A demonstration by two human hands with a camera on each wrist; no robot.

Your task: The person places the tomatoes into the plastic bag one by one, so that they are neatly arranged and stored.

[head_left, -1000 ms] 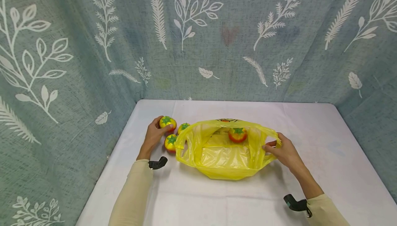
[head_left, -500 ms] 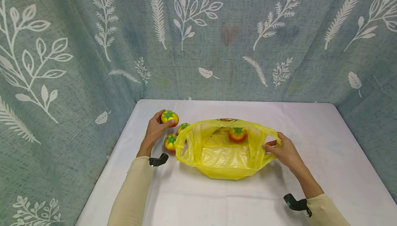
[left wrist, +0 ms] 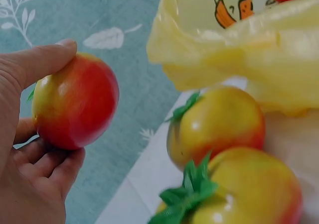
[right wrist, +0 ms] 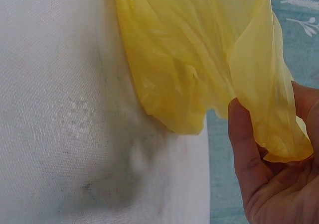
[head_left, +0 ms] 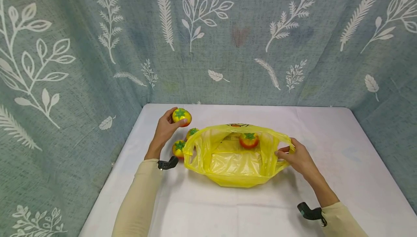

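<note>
My left hand (head_left: 164, 131) holds a red-and-yellow tomato (head_left: 182, 117) with a green leafy top, thumb on one side and fingers on the other. In the left wrist view this tomato (left wrist: 82, 104) is raised beside two others. Those two tomatoes, one nearer (head_left: 178, 150) and one farther (head_left: 191, 133), sit at the left side of a yellow plastic bag (head_left: 234, 181). The bag's mouth is spread wide, and one tomato (head_left: 249, 141) lies inside near its back wall. My right hand (head_left: 300, 158) grips the bag's right handle (right wrist: 279, 129) between thumb and fingers.
A white cloth (head_left: 208, 215) covers the table. Behind and at both sides hangs a blue-green curtain (head_left: 208, 74) with white leaf prints. Dark wrist cameras stick out from the left wrist (head_left: 168, 163) and the right wrist (head_left: 309, 212).
My left hand has lifted the tomato up and away from the other two, toward the back of the table and slightly right. The right hand and the bag stay in place.
</note>
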